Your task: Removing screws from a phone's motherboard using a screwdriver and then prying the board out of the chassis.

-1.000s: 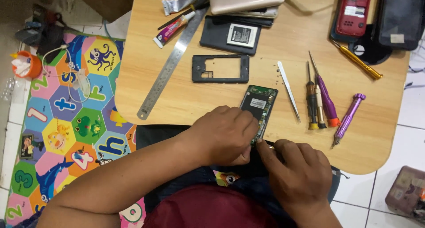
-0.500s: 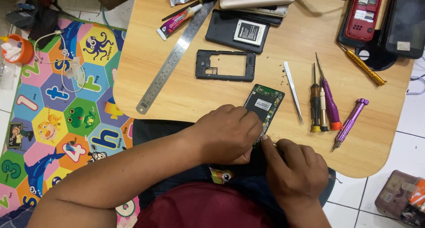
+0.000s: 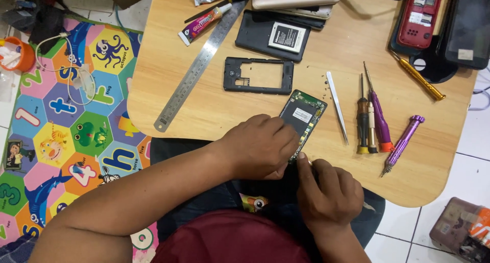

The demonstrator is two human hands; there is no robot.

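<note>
On the wooden worktop (image 3: 214, 104) our left hand (image 3: 260, 145) pins the phone board (image 3: 302, 117); right hand (image 3: 326, 191) w/ grip pinched tight at its near edge, tweezers (image 3: 337, 107) beside

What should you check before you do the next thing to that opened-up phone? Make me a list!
1. Left hand steadying the phone board: ok.
2. Right hand touching the board's lower end: ok.
3. Which tool the right hand holds: cannot tell, hidden.
4. Tweezers and screwdrivers lying close by: ok.
5. Black frame set apart on the table: ok.
6. Board fully on the table: not ok, its lower end overhangs the edge.
</note>
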